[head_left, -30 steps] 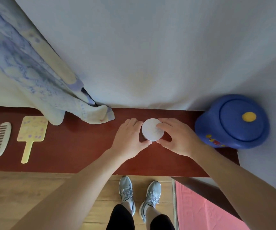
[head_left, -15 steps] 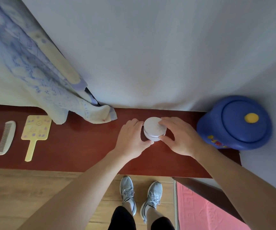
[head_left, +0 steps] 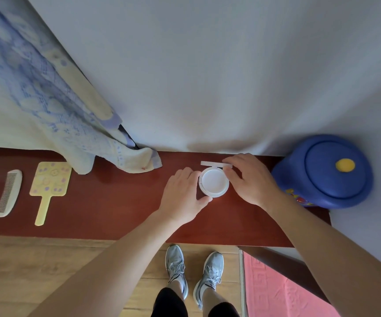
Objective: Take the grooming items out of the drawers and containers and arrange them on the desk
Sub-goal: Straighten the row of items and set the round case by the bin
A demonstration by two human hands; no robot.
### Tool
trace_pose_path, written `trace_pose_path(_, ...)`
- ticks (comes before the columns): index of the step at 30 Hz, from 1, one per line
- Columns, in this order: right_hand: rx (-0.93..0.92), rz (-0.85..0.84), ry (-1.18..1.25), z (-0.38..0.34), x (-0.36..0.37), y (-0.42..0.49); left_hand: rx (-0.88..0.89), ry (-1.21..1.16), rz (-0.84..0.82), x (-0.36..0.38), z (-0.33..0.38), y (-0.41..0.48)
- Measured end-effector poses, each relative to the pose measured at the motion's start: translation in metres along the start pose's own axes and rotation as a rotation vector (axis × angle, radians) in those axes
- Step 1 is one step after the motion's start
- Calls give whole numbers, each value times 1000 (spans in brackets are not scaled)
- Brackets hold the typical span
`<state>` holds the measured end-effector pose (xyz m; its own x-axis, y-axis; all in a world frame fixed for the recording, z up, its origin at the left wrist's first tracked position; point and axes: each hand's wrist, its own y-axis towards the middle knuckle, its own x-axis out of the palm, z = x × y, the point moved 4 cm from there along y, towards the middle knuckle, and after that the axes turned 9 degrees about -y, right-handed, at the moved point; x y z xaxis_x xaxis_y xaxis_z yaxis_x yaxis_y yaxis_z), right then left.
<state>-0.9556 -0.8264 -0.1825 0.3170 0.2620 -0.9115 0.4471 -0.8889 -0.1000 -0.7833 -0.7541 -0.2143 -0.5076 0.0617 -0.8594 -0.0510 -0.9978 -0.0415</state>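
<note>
A small round white compact (head_left: 214, 183) stands on the red-brown desk (head_left: 107, 202), near the wall. Its hinged lid (head_left: 214, 164) is flipped up on edge at the back. My left hand (head_left: 181, 195) cups the compact's left side and holds its base. My right hand (head_left: 249, 179) is on its right side, fingertips pinching the raised lid. At the desk's left end lie a white comb (head_left: 8, 192) and a yellow hand mirror (head_left: 47, 189), side by side and apart from my hands.
A blue lidded pot with a yellow knob (head_left: 326, 171) sits at the desk's right end, close to my right wrist. A patterned cloth (head_left: 54, 115) hangs down onto the desk's back left. White wall behind. Wooden floor, my shoes and a pink mat (head_left: 283, 291) lie below.
The compact was closed a second ago; my right hand has since lifted its lid up on the hinge while my left hand kept hold of the base.
</note>
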Motion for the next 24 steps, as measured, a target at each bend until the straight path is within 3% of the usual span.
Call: trace_pose_path(24, 59, -5, 73, 1, 4, 13, -57, -85, 21, 3, -2, -4)
